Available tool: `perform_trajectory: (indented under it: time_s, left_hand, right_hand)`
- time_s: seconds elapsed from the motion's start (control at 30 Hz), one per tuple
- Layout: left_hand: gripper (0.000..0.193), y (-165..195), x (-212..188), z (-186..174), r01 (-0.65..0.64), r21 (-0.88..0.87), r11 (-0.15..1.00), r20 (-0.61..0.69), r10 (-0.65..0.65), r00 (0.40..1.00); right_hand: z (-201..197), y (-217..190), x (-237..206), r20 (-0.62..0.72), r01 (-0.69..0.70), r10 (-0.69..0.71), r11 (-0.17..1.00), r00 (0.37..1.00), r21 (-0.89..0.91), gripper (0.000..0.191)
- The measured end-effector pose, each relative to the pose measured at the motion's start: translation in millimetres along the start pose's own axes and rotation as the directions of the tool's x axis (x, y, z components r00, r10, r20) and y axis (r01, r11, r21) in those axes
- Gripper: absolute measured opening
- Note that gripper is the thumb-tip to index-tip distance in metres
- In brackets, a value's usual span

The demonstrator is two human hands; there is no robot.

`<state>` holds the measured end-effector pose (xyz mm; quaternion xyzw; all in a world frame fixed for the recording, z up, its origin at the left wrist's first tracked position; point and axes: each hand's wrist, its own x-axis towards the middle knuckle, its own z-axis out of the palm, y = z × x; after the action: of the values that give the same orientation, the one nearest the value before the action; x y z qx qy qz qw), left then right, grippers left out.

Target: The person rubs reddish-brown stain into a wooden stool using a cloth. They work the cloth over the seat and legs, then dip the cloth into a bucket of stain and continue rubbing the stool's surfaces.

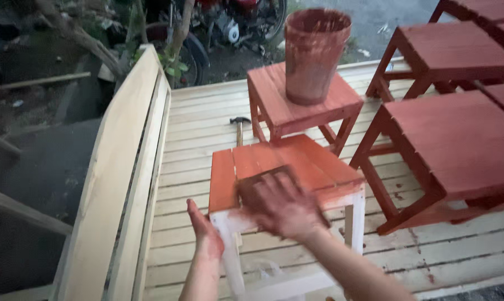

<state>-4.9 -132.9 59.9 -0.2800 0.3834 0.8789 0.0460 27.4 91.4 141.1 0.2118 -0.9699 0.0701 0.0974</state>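
Two bare forearms reach up from the bottom edge toward a small wooden stool (288,167), whose slatted top is painted red-orange while its legs and front rail are bare pale wood. On the stool's top, toward its front edge, the right hand (280,205) lies palm down with fingers spread flat, smeared with red paint and blurred. A dark patch shows at its fingertips, and whether that is a rag or sponge under the hand cannot be told. At the stool's front left corner, the left hand (203,231) is open, edge-on, fingers straight and together, touching the pale leg just below the painted top. It grips nothing, and it too is stained red.

Just behind the stool stands a second, fully red stool (296,108), carrying a paint-stained bucket (314,53) upright on its top. A hammer (239,127) lies on the pale plank deck (196,139) behind the stool's left rear corner. Right of the stool stand larger red tables (458,139), one behind another. Left of the stool, a long unpainted wooden bench back (124,184) runs along the deck's edge. A motorcycle (224,25) is parked far behind, past the deck.
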Motion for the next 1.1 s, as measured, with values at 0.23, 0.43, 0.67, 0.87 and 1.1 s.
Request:
perform_trajectory:
  time_s: [0.23,0.43,0.67,0.87,1.1]
  left_hand:
    - [0.09,-13,2,3,-0.094,-0.013,0.995,-0.066,0.093,0.993]
    - [0.085,-18,-21,14,-0.187,0.367,0.911,-0.284,0.301,0.911]
    - [0.081,-11,-41,25,-0.263,0.446,0.856,-0.29,0.416,0.862]
    - [0.068,-27,-60,16,-0.219,0.723,0.655,-0.288,0.574,0.767]
    - [0.071,-40,-54,12,-0.102,0.808,0.58,-0.35,0.613,0.709]
  right_hand:
    - [-20,107,-60,-0.269,-0.405,0.356,0.901,0.895,-0.155,0.055]
    - [41,74,-45,-0.652,-0.371,0.312,0.927,0.691,0.05,0.06]
    - [45,-23,-19,-0.435,0.038,-0.109,0.985,0.894,-0.17,0.068]
    - [14,67,-44,-0.207,0.037,-0.059,0.993,0.977,-0.11,0.088]
    - [-5,142,-82,-0.478,-0.179,0.156,0.984,0.865,-0.004,0.084]
